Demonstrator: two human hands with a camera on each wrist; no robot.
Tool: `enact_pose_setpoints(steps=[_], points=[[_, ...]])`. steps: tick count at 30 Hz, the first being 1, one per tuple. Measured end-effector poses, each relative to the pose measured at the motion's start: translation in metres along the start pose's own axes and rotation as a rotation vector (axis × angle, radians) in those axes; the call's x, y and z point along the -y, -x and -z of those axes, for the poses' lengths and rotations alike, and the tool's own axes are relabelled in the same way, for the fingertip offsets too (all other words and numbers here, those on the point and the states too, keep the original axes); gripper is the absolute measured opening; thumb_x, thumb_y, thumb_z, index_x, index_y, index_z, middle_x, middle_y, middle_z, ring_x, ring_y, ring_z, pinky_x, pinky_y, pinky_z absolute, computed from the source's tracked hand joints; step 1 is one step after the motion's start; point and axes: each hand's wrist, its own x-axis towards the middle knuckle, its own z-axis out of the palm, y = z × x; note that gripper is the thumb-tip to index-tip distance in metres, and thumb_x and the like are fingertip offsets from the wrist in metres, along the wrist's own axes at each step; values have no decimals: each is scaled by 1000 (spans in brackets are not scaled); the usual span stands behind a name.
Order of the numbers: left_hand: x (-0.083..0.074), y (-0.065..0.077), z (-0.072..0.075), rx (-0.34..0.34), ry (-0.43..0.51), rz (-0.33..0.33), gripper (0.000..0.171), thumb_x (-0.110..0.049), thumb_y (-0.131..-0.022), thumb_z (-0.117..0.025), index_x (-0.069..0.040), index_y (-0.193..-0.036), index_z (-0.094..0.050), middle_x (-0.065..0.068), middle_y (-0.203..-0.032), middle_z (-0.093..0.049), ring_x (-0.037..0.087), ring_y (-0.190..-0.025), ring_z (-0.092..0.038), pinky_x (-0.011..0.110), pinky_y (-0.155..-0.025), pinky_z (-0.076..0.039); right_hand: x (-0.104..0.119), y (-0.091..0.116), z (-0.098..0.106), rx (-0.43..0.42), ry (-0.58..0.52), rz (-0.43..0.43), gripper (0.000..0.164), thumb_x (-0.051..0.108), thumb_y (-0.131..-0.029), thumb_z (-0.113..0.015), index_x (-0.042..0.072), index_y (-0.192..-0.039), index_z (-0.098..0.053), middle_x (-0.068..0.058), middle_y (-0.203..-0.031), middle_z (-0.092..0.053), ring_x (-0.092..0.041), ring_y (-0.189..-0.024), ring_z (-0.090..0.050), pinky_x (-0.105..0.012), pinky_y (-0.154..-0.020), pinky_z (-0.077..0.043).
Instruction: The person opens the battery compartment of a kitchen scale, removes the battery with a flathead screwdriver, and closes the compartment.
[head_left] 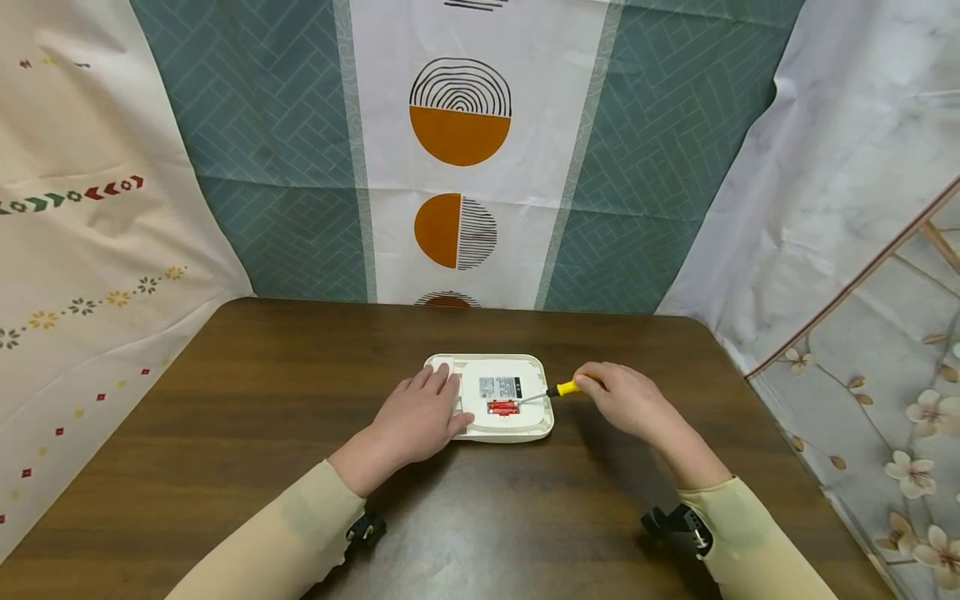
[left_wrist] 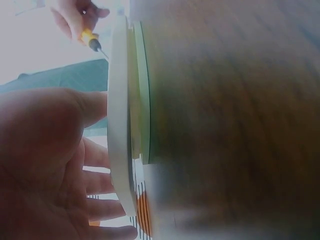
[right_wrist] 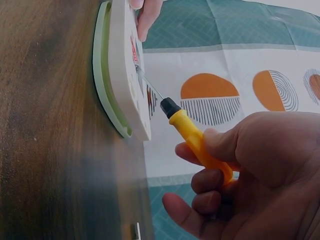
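A white device with rounded corners [head_left: 480,432] lies on the table, its label and battery slot facing up. Red batteries [head_left: 502,407] sit in that slot. My left hand [head_left: 422,414] rests on the device's left end, fingers extended over its surface and thumb at the near edge. In my right hand [head_left: 626,398] I grip a screwdriver with a yellow and black handle [right_wrist: 192,140]. Its thin metal shaft slants down to the left, and the tip is at the right end of the batteries. Whether the tip touches a battery I cannot tell.
The brown wooden table [head_left: 300,358] extends around the device. Behind it hangs a patterned cloth [head_left: 480,183], with more cloth at both sides. A pale green layer [right_wrist: 102,75] shows under the white body in the right wrist view.
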Motion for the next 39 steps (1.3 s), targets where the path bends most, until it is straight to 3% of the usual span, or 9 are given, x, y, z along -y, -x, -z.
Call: enact_pose_setpoints(steps=[10,21,32,39], points=[[0,1,-2,3,12,3,77,-54,-113,-58,0,-167,-45,25,-174,-37,46,-161,-34,62,-126,-35,-1,0,-2,53,3,-46,21,26,-115,-61,14,-118,-78,-2,-97,-70,-23,-87,-60,-48,-84,-51],[1,2,-3,-21,4,-6,76,-53,-113,-58,1,-165,-47,25,-172,-39,46,-159,-37,63,-125,-37,-3,-1,0,45,-4,-34,21,26,-115,-60,14,-118,-78,-4,-100,-72,-23,-88,-60,-49,-85,-51],[2,1,-3,-13,-2,-4,76,-55,-114,-57,0,-166,-46,25,-173,-38,46,-160,-36,62,-125,-36,1,4,4,-71,-27,26,16,23,-113,-66,15,-115,-80,2,-101,-71,-21,-90,-62,-49,-84,-53],[1,1,-2,-18,3,-6,76,-54,-113,-58,0,-166,-46,25,-173,-38,46,-160,-36,63,-125,-36,8,10,4,-148,14,63,11,20,-110,-71,15,-113,-81,5,-94,-67,-22,-87,-61,-46,-78,-51]])
